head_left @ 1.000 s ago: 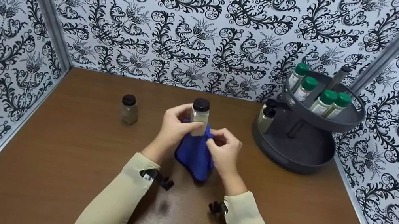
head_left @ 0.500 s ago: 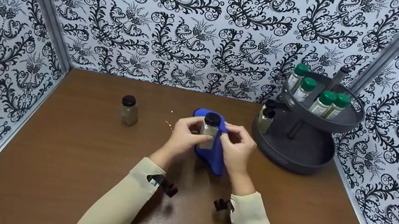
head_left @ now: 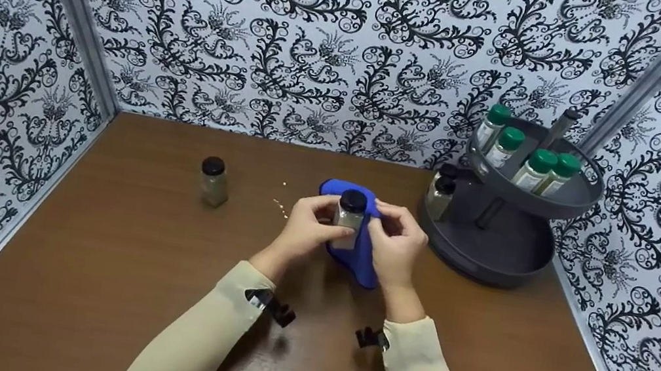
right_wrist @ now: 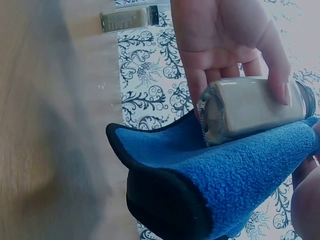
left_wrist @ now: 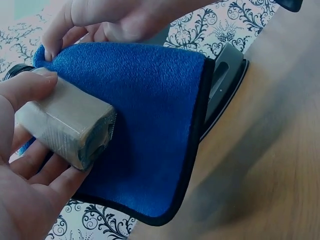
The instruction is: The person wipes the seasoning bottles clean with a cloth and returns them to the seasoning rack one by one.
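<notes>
My left hand grips a square glass spice jar with a black lid, thumb on one face and fingers behind. Pale powder fills the jar. A blue cloth with black edging hangs beside and behind the jar, pinched near its top by my right hand. In the right wrist view the cloth drapes along the jar's side, and its lower corner hangs free. To the left, another black-lidded spice jar stands on the table.
A grey two-tier turntable rack stands at the right, with several green-capped jars on top and black-lidded jars below. Small pale crumbs lie on the wooden table. Patterned walls enclose the back and sides.
Both hands have moved right and slightly nearer with the jar and cloth, mostly in the first half second. The cloth now spreads behind the jar, and crumbs have come into view on the table.
</notes>
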Available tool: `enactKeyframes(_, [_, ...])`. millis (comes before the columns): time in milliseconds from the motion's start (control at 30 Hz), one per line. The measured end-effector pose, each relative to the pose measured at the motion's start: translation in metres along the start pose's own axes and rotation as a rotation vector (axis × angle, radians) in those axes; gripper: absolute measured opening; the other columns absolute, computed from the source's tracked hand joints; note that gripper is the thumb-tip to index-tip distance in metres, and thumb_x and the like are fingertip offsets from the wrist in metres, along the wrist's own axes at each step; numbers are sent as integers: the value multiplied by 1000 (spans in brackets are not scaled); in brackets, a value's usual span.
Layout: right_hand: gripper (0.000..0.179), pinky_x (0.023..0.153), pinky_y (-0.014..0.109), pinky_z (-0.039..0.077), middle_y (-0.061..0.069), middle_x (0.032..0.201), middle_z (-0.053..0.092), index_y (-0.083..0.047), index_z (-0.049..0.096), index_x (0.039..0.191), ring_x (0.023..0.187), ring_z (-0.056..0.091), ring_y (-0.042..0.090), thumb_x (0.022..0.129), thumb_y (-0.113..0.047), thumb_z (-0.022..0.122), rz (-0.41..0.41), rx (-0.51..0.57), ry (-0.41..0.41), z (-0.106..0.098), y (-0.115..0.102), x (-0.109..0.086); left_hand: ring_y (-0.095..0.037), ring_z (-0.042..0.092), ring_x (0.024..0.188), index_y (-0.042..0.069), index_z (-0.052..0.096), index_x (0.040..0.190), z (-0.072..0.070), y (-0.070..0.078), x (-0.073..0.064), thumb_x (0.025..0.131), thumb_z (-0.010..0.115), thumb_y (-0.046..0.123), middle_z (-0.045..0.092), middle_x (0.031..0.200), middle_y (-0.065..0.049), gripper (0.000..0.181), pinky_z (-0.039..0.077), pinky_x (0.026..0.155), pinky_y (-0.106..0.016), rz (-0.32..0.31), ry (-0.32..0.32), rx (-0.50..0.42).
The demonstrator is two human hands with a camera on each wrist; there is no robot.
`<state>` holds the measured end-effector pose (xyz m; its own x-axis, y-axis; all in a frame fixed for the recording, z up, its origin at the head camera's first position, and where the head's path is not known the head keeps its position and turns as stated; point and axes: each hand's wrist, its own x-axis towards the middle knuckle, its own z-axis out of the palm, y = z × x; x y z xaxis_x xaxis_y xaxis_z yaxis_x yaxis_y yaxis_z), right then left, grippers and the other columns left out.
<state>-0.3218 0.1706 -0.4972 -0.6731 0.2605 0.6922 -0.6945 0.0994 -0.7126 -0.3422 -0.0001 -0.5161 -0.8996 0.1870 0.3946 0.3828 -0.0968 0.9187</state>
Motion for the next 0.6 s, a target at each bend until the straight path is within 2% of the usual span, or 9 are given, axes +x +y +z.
enactKeyframes(167, [15, 82, 28, 65, 22, 97, 80, 7, 76, 88, 93, 79, 17, 79, 18, 69, 3, -1, -34, -1, 1, 0, -11, 72, 92, -1, 75, 125, -1, 0, 1, 78, 88, 0, 80, 103, -13, 49, 61, 86, -30, -5, 14, 12])
enactKeyframes(300, [15, 77, 26, 64, 25, 95, 79, 8, 75, 86, 88, 78, 13, 78, 20, 69, 44, 16, -64, 6, 5, -4, -14, 72, 92, 2, 77, 124, -10, 6, 2, 78, 88, 2, 80, 101, -9, 48, 61, 86, -31, -1, 45, -4])
enactKeyframes(467, [19, 70, 21, 61, 20, 93, 80, 4, 76, 85, 80, 75, 13, 76, 20, 71, 84, -57, -122, 15, 12, -17, -18, 73, 90, 3, 77, 123, -21, 17, 3, 78, 88, -1, 80, 99, -8, 46, 60, 81, -31, 4, 110, -91])
enactKeyframes(600, [21, 70, 17, 59, 18, 92, 81, 2, 77, 85, 78, 75, 14, 75, 20, 71, 117, -129, -172, 19, 14, -23, -21, 73, 88, 1, 77, 122, -25, 23, 5, 76, 87, -5, 80, 97, -8, 47, 61, 78, -30, 14, 153, -174])
